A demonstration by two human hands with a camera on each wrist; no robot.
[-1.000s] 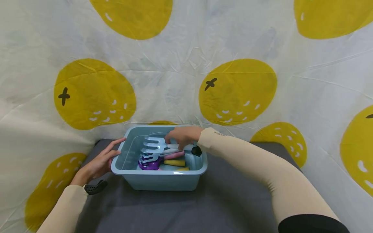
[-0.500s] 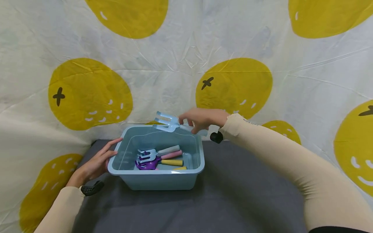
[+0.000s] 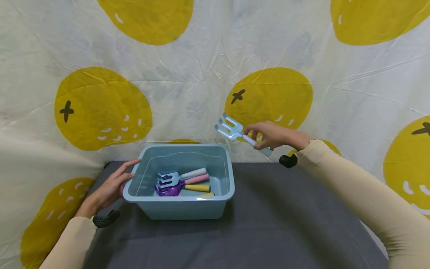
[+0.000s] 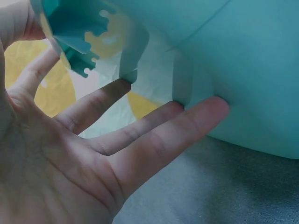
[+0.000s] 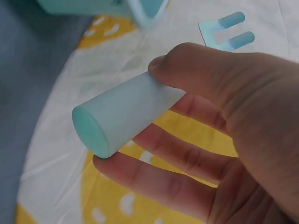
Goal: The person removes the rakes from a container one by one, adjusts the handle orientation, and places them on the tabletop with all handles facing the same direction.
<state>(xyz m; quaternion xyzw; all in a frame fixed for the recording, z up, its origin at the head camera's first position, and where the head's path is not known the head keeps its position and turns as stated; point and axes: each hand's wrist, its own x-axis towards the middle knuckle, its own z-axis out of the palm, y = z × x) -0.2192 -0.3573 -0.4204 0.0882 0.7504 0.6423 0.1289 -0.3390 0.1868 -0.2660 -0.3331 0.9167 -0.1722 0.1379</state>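
My right hand [image 3: 272,135] holds a small light-blue garden hand fork [image 3: 232,129] by its pale handle, up in the air to the right of a blue plastic basin [image 3: 183,199]. In the right wrist view the thumb lies on top of the handle [image 5: 126,109], with the fingers beneath. My left hand [image 3: 109,190] rests at the basin's left rim; the left wrist view has its fingers straight, fingertips [image 4: 217,107] against the outer wall. Inside the basin lie another light-blue hand fork [image 3: 173,179] and a purple-headed tool [image 3: 170,191], partly overlapping.
A pink handle [image 3: 198,178] and a yellow handle [image 3: 198,187] also show in the basin, whose front wall hides part of a second yellow one. A grey cloth [image 3: 262,224] covers the table. Behind it hangs a white sheet [image 3: 188,101] with yellow fruit prints.
The right hand has taken one light-blue hand fork out of the basin, lifting it up and carrying it to the right. The left hand has stayed at the basin's rim.
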